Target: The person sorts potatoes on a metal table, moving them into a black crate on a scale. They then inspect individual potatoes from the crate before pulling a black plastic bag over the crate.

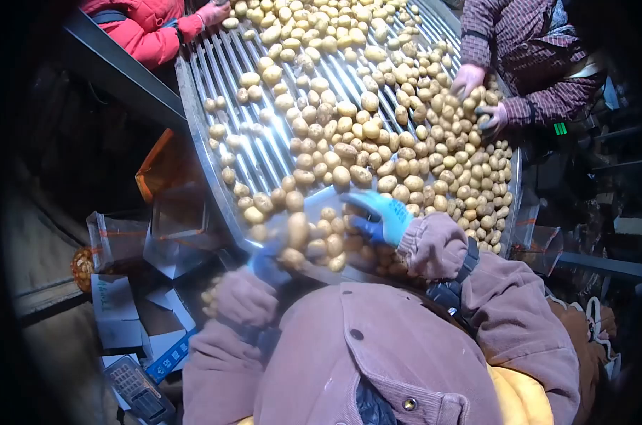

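Potatoes (346,150) cover much of a metal-barred sorting table (225,88). My right hand (388,216), in a light blue glove with darker blue fingers, reaches over the near side of the pile. Its fingers are apart in a curve beside several potatoes, with no potato visibly gripped. At the near edge, my left hand (268,263), also in a blue glove, is smeared by motion. Its fingers cannot be made out. Close to it, a blurred potato (297,231) sits among others, between my two hands. A pale flat surface (324,202) shows just beyond these potatoes.
Across the table, a co-worker's gloved hands (480,99) touch potatoes at the right. Another person's red sleeve (140,35) is at the far left. White cardboard boxes (116,312), a keypad device (137,389) and a net bag (82,269) are at lower left.
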The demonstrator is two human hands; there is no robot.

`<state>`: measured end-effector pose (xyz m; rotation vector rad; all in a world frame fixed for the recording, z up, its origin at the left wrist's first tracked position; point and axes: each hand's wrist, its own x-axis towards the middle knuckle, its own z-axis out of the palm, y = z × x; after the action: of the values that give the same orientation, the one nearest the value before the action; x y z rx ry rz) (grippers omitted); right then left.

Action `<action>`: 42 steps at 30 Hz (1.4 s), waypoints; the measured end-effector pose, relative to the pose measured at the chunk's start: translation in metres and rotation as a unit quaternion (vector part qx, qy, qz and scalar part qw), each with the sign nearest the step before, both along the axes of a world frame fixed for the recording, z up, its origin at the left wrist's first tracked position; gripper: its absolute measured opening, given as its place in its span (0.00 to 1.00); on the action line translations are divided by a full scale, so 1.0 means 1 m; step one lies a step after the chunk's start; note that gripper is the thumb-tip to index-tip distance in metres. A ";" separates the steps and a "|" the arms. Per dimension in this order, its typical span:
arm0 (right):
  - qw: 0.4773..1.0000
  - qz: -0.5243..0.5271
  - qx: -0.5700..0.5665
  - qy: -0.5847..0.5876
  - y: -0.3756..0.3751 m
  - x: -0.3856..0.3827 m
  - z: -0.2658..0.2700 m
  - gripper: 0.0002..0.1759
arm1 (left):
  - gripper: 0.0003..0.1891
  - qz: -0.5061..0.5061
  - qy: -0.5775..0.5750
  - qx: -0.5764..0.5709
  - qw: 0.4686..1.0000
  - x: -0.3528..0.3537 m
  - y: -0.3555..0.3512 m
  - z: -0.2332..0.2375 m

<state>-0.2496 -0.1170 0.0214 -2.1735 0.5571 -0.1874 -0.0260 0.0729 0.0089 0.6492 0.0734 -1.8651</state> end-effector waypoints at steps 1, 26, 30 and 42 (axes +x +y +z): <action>0.999 0.010 -0.030 0.010 0.007 0.003 0.008 0.29 | 0.34 0.020 0.087 -0.018 0.996 -0.019 0.001 0.004; 0.945 -0.211 -0.244 0.048 -0.195 0.069 -0.062 0.20 | 0.25 0.281 -0.294 0.283 0.869 0.068 0.283 -0.088; 0.961 -0.177 -0.200 0.069 -0.187 0.048 -0.063 0.20 | 0.17 0.348 -0.418 0.305 0.782 0.123 0.228 -0.094; 0.955 -0.226 -0.164 0.097 -0.169 0.051 -0.044 0.17 | 0.18 -0.034 -0.893 -0.061 0.444 0.119 -0.233 -0.024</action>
<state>-0.1983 -0.2856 -0.0228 -2.3657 1.2087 -0.3334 0.0928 -0.1605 -0.0153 2.1469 -1.4491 -0.3391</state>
